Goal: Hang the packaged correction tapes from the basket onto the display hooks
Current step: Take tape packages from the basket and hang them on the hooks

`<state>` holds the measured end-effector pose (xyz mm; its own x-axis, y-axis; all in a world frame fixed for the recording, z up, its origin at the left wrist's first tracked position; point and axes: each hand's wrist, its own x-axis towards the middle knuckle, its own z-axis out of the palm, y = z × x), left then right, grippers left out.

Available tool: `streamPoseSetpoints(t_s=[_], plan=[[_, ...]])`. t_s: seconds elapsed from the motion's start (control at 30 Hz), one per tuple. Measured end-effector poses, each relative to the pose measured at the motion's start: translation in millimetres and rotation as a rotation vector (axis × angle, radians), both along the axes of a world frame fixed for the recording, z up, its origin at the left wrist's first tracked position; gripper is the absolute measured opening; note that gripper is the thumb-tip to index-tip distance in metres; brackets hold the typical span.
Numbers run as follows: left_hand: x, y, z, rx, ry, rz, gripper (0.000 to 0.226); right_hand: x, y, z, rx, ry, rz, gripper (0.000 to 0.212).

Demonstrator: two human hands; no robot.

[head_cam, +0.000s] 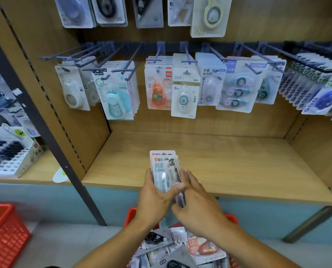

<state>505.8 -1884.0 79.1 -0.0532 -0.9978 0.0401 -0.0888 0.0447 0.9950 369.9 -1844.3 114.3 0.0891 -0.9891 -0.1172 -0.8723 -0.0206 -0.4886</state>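
My left hand (155, 198) grips a small stack of packaged correction tapes (164, 169), held upright over the front edge of the wooden shelf. My right hand (197, 205) holds the stack's right edge, fingers lying along its side. Below my arms sits the red basket (231, 219), full of several more packaged tapes (182, 248). A row of blue display hooks (186, 53) runs along the back panel above, most carrying hanging packs; the hooks at the far left (64, 56) carry fewer packs.
The wooden shelf board (229, 167) lies under the hooks. A dark metal upright (51, 132) divides this bay from the left one, where a display box of pens (8, 151) stands. A second red basket (3, 235) sits on the floor at bottom left.
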Motion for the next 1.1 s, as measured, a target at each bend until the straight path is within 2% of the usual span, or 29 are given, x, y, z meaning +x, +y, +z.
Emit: streamPoseSetpoints(t_s=[0.07,0.17,0.3,0.37,0.47,0.53,0.57,0.67,0.83,1.0,1.1], plan=[[1,0,-3,0.013,0.001,0.001,0.059,-1,3,2,0.076,-0.007,0.037,0.102],[3,-5,-5,0.015,0.015,0.054,0.047,-9,-1,6,0.076,-0.13,-0.001,0.098],[8,-14,1,0.059,0.124,0.08,0.031,-19,-15,0,-0.017,-0.493,-0.069,0.061],[9,-17,5,0.073,0.174,0.081,0.027,-23,-18,-7,-0.098,-0.63,-0.061,0.052],[10,-16,9,0.06,0.19,0.085,0.027,-22,-15,-11,-0.153,-0.814,-0.097,0.064],[10,-16,10,0.049,0.196,0.102,0.027,-20,-14,-7,-0.208,-0.84,-0.192,0.079],[10,-16,11,0.043,0.201,0.114,0.027,-19,-15,-7,-0.216,-0.857,-0.217,0.08],[10,-17,13,0.025,0.225,0.176,0.028,-14,-13,-4,-0.12,-1.003,-0.175,0.069],[9,-16,8,0.038,0.229,0.308,0.018,1,-6,-8,-0.057,-1.107,-0.179,0.068],[10,-17,11,0.047,0.275,0.387,0.027,9,-7,-11,0.055,-1.233,-0.323,0.049],[12,-17,14,0.02,0.333,0.419,0.034,13,-8,-13,0.133,-1.331,-0.343,0.047]])
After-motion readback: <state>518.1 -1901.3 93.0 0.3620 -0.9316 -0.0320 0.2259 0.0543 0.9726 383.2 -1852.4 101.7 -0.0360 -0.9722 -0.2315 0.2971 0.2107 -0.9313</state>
